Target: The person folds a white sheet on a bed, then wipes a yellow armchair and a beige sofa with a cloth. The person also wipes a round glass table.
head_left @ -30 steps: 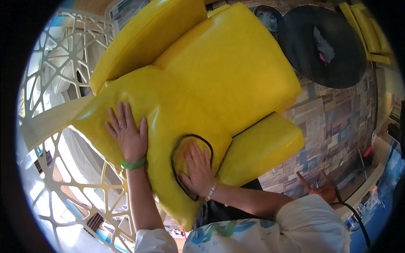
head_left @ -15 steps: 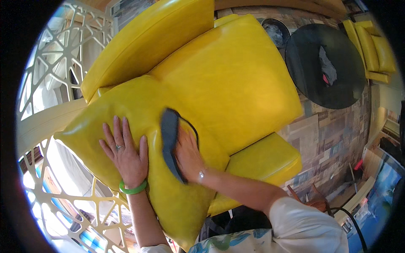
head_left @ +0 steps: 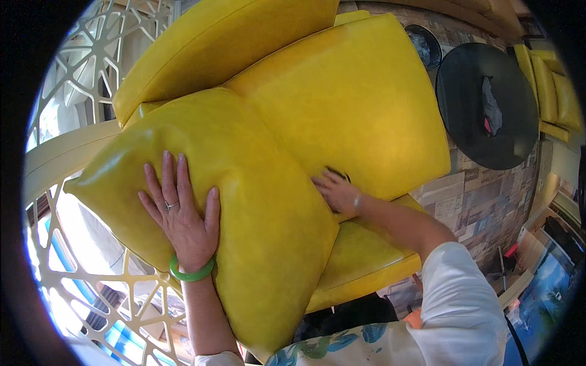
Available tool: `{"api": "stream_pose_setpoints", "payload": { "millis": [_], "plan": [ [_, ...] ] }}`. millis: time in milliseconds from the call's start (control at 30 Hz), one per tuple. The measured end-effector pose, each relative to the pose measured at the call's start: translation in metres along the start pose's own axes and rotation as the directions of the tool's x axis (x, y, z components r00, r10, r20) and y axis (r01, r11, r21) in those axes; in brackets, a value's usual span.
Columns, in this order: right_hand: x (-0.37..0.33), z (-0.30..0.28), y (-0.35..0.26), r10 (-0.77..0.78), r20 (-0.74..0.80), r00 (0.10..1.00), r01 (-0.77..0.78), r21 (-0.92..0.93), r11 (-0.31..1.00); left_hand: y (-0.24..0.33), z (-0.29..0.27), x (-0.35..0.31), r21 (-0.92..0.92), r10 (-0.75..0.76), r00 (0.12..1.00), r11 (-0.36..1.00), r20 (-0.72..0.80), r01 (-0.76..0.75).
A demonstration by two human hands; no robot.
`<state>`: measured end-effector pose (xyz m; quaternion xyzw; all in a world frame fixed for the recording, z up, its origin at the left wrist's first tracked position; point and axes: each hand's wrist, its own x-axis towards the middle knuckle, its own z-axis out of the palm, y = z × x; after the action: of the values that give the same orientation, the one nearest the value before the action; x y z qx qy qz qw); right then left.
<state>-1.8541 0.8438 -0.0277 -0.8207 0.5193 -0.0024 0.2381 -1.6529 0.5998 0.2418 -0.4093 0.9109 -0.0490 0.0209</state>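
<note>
A yellow leather-look cushion (head_left: pixel 268 177) leans at an angle on the yellow sofa seat (head_left: pixel 360 91). My left hand (head_left: pixel 186 219) lies flat on the cushion with its fingers spread, a green bangle at the wrist. At the cushion's right edge, my right hand (head_left: pixel 336 192) reaches down to the seat, somewhat blurred. A thin black strap (head_left: pixel 339 173) shows beside its knuckles. It belongs to the dark grey pad that this hand holds; the pad itself is hidden behind the hand and the cushion edge.
The sofa's backrest (head_left: pixel 213 55) rises at the far left, its armrest (head_left: pixel 366 256) sits near my right forearm. A cream lattice screen (head_left: pixel 73 152) borders the left side. Right of the sofa stand a round black table (head_left: pixel 464 116) with a grey cloth (head_left: pixel 490 107) and a dark bin (head_left: pixel 422 46).
My right hand has moved right with the dark pad, from the cushion's face to its edge by the seat. My left hand stays pressed on the cushion. The view has shifted slightly.
</note>
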Motion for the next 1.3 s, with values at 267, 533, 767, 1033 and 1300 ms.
{"api": "stream_pose_setpoints", "payload": {
  "millis": [267,533,767,1033,1300],
  "plan": [
    [-0.035,-0.043,0.122,0.637,-0.543,0.547,-0.693,0.133,0.708,-0.009,0.005,-0.001,-0.008,0.06,0.996,0.998,-0.067,-0.061],
    [-0.201,0.007,0.148,0.851,-0.489,-0.193,-0.875,0.478,0.076,-0.025,-0.046,-0.026,-0.065,0.003,0.998,0.998,-0.071,-0.008],
    [-0.356,0.045,0.264,0.936,0.032,-0.35,-0.871,0.357,-0.338,-0.067,-0.035,-0.118,-0.752,-0.63,0.774,0.48,0.062,0.451],
    [-0.292,0.023,0.214,0.948,0.147,-0.281,-0.79,0.526,-0.316,-0.078,-0.073,-0.136,-0.78,-0.65,0.731,0.34,0.209,0.525],
    [-0.342,0.04,0.209,0.998,-0.032,-0.059,-0.993,0.106,-0.055,-0.137,0.039,-0.131,-0.887,-0.599,0.675,-0.14,0.43,0.441]
  ]
}}
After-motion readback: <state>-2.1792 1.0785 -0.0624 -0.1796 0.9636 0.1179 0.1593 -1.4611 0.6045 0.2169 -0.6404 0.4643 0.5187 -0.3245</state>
